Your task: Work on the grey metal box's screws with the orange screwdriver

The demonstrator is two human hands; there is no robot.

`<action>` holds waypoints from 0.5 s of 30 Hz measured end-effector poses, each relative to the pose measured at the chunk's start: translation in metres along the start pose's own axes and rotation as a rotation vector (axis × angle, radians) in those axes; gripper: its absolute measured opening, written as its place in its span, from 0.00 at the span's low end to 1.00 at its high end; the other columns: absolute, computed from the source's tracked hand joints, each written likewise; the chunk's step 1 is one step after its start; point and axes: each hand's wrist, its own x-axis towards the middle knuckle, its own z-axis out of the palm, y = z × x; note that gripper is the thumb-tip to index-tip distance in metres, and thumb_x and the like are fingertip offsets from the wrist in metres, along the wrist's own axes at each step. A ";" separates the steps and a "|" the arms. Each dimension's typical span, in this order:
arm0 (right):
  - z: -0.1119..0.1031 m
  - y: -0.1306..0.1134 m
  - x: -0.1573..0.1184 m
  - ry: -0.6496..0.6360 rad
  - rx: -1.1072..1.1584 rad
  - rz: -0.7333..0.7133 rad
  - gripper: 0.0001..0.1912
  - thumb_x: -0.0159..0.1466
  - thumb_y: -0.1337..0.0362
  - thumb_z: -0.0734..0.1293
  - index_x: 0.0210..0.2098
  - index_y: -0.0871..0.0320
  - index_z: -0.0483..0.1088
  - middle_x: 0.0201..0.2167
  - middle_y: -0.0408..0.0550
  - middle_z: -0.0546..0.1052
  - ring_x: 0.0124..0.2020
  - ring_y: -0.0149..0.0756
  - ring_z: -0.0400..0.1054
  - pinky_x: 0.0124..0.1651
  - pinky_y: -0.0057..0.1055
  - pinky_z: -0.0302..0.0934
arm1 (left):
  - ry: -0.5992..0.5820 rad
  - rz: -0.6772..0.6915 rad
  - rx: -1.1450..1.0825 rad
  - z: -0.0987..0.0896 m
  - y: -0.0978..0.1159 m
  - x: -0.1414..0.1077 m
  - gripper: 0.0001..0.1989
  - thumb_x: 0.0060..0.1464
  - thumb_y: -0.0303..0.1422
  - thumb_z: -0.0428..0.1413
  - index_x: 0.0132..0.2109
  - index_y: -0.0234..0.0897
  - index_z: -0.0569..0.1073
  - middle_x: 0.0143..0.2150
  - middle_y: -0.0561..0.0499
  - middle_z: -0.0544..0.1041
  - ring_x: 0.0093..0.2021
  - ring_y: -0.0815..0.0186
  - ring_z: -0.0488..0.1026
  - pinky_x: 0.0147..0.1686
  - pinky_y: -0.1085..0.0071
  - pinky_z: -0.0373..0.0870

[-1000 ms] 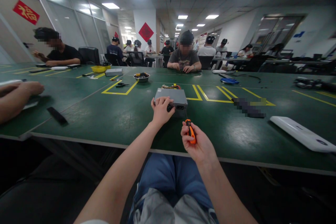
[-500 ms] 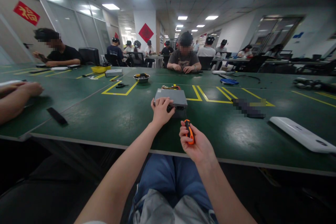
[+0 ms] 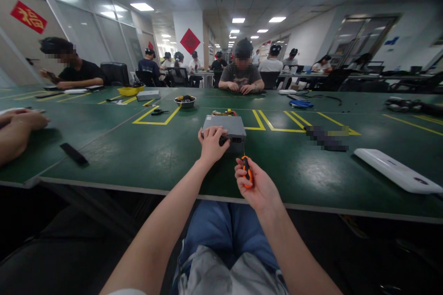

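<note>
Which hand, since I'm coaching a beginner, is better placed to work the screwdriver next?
Probably the right hand: it grips the screwdriver, whose shaft points toward the near right corner of the box. The left hand lies on the box, seemingly steadying it.

The screwdriver (image 3: 246,165) is orange and black, the box (image 3: 228,123) grey, the table (image 3: 138,152) green.

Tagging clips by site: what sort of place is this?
Likely an electronics workroom: a long green worktable marked with yellow lines, several seated people, and a screwdriver in the right hand, close to a grey power supply unit.
</note>
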 end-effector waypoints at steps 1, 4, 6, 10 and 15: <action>0.000 0.000 0.001 0.003 -0.004 -0.013 0.12 0.68 0.66 0.53 0.31 0.61 0.61 0.21 0.40 0.63 0.14 0.19 0.58 0.08 0.11 0.45 | -0.003 0.001 0.002 0.000 0.000 0.000 0.12 0.50 0.38 0.55 0.44 0.48 0.70 0.52 0.54 0.70 0.55 0.58 0.60 0.62 0.53 0.38; -0.001 -0.001 0.001 0.008 0.010 -0.033 0.11 0.67 0.68 0.54 0.29 0.61 0.60 0.21 0.39 0.62 0.15 0.18 0.58 0.09 0.10 0.45 | 0.003 0.006 0.000 0.001 -0.001 0.000 0.13 0.50 0.39 0.55 0.44 0.48 0.69 0.52 0.53 0.70 0.55 0.59 0.60 0.62 0.54 0.38; -0.002 -0.002 0.002 0.014 0.002 -0.019 0.12 0.68 0.67 0.53 0.30 0.62 0.61 0.21 0.40 0.63 0.16 0.19 0.60 0.10 0.10 0.48 | 0.008 0.015 -0.009 0.002 -0.001 0.000 0.12 0.50 0.39 0.55 0.44 0.48 0.70 0.51 0.54 0.70 0.55 0.59 0.61 0.62 0.54 0.39; -0.005 -0.001 0.007 0.034 -0.053 -0.001 0.14 0.68 0.65 0.52 0.32 0.63 0.64 0.20 0.41 0.64 0.15 0.22 0.60 0.09 0.13 0.49 | -0.002 0.010 -0.003 0.002 -0.001 0.000 0.12 0.50 0.39 0.54 0.44 0.47 0.70 0.52 0.53 0.70 0.55 0.58 0.60 0.61 0.53 0.38; -0.003 0.003 0.011 0.079 -0.083 -0.060 0.09 0.65 0.68 0.58 0.27 0.60 0.61 0.19 0.39 0.63 0.14 0.20 0.59 0.09 0.12 0.45 | -0.006 0.019 0.000 0.000 -0.001 0.000 0.13 0.50 0.39 0.55 0.45 0.48 0.69 0.52 0.53 0.70 0.55 0.58 0.61 0.62 0.53 0.37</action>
